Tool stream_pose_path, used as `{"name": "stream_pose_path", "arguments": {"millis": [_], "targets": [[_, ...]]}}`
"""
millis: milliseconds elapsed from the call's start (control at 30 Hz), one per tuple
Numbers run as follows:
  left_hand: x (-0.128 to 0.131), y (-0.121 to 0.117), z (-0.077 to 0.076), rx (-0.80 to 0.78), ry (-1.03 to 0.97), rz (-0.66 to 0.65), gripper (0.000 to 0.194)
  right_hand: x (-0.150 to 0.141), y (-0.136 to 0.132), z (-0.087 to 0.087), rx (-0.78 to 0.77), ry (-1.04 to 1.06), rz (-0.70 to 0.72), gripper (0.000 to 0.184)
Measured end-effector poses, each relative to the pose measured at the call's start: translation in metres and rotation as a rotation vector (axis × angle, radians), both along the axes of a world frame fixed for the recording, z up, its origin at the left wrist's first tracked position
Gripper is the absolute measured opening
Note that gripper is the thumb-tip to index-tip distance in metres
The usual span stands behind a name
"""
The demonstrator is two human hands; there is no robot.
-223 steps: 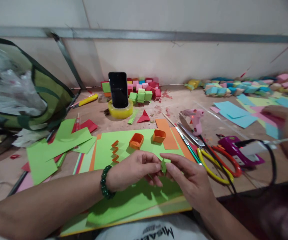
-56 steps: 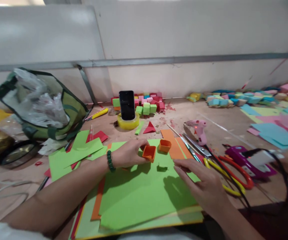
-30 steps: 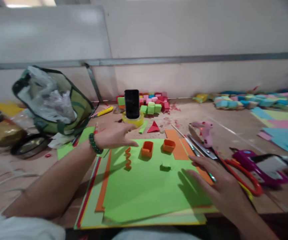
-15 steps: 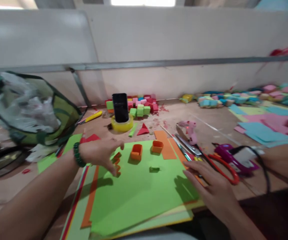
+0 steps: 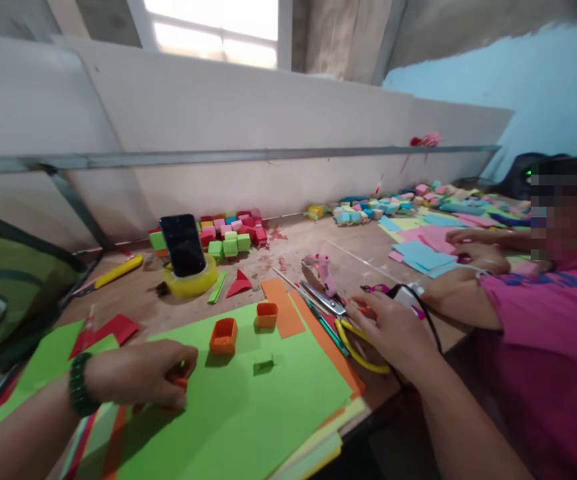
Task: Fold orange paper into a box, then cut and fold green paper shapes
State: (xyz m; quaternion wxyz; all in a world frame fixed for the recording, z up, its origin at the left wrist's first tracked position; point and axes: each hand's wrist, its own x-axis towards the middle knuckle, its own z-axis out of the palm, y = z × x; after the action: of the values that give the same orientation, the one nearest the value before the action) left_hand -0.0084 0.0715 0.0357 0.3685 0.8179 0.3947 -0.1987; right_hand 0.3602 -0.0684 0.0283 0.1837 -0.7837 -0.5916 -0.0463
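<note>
My left hand (image 5: 141, 373), a green bead bracelet at its wrist, is closed on a folded orange paper strip (image 5: 178, 381) at the left of the green paper sheet (image 5: 228, 413). Two small orange paper boxes (image 5: 223, 336) stand on the sheet, near a small folded green paper piece (image 5: 263, 362). My right hand (image 5: 391, 327) is curled over the scissors at the sheet's right; a bit of red handle (image 5: 363, 310) shows under its fingers, the rest hidden. Yellow-handled scissors (image 5: 363, 353) lie just below that hand.
A phone (image 5: 183, 245) leans on a yellow tape roll (image 5: 191, 279). Paper cubes (image 5: 231, 245) are heaped behind it. A pink glue gun (image 5: 325, 273) and a yellow cutter (image 5: 119, 271) lie on the table. A co-worker in a pink shirt (image 5: 553, 340) sits at right, beside blue paper (image 5: 425, 257).
The view has turned right. My left hand has closed on the folded orange strip. My right hand has moved onto the scissors, and their red handles are now mostly hidden beneath it.
</note>
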Motion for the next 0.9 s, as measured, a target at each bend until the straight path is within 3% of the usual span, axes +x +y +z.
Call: {"name": "stream_pose_path", "arguments": {"millis": [167,333,500,667,767,900], "targets": [[0.001,-0.002,0.021,0.071,-0.132,-0.12,0.02,0.002,0.028,0.016,-0.108,-0.004,0.01,0.04],[0.009,-0.011,0.04,-0.169,-0.544,0.067,0.031,0.008,0.07,0.008,-0.156,0.113,-0.003,0.044],[0.026,-0.023,0.034,-0.372,-0.932,0.383,0.024,0.018,0.106,-0.018,-0.247,0.327,-0.014,0.036],[0.031,-0.029,0.033,-0.412,-1.052,0.61,0.034,0.025,0.12,-0.028,-0.207,0.48,-0.05,0.033],[0.031,-0.028,0.028,-0.382,-1.05,0.631,0.043,0.03,0.12,-0.023,-0.111,0.466,-0.059,0.034],[0.033,-0.025,0.018,-0.247,-0.933,0.487,0.034,0.028,0.112,-0.009,0.027,0.375,-0.042,0.031]]}}
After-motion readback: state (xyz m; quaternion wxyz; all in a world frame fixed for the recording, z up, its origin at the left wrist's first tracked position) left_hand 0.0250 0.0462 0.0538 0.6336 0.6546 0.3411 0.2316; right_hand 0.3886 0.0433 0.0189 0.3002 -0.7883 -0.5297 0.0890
